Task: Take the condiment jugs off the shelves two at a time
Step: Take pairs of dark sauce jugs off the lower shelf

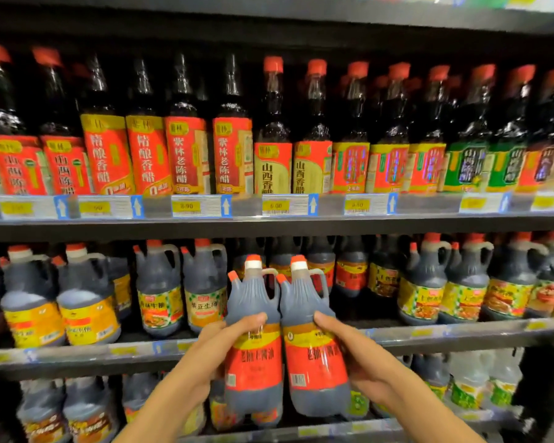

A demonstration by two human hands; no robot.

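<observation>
The left hand grips one red-labelled soy sauce jug and the right hand grips a second soy sauce jug, fingers curled round each body. Both jugs are upright, side by side and touching, held in front of the middle shelf, beneath the row of vinegar bottles.

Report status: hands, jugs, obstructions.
Left hand grips left jug; right hand grips right jug. Both jugs off the middle shelf, side by side. Nothing in the way.
</observation>
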